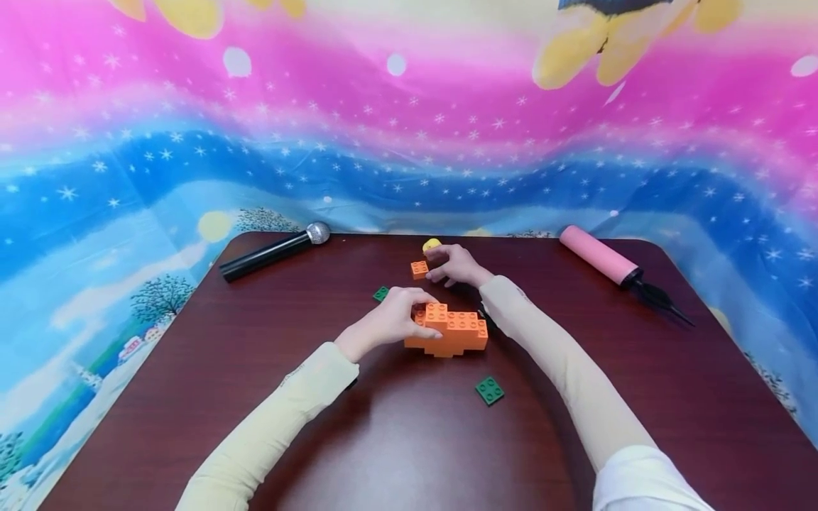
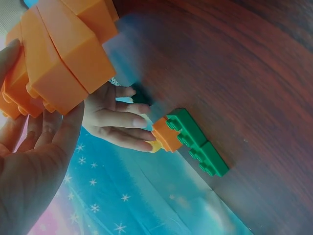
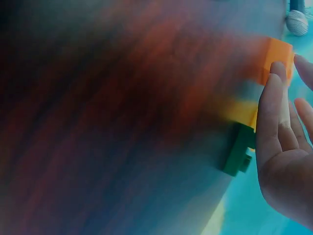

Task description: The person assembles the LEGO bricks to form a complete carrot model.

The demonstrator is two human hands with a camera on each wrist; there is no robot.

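My left hand (image 1: 397,318) grips a stepped build of several orange bricks (image 1: 463,332), fingers and thumb curled round its left end. In the left wrist view, that orange build (image 2: 68,49) fills the upper left corner. My right hand (image 1: 459,265) reaches over the far middle of the table, fingers mostly straight. Its fingertips are at a small orange brick (image 1: 419,270); whether they touch it I cannot tell. In the right wrist view, the index fingertip overlaps this orange brick (image 3: 279,56), and the thumb stands apart. A yellow piece (image 1: 432,245) lies just behind the right hand.
A green brick (image 1: 381,293) lies beyond the left hand, and a green four-stud piece (image 1: 489,390) lies nearer me. On the table (image 1: 255,383), a black microphone (image 1: 275,252) rests at far left, a pink hand pump (image 1: 603,259) at far right. A printed cloth (image 1: 409,156) hangs behind.
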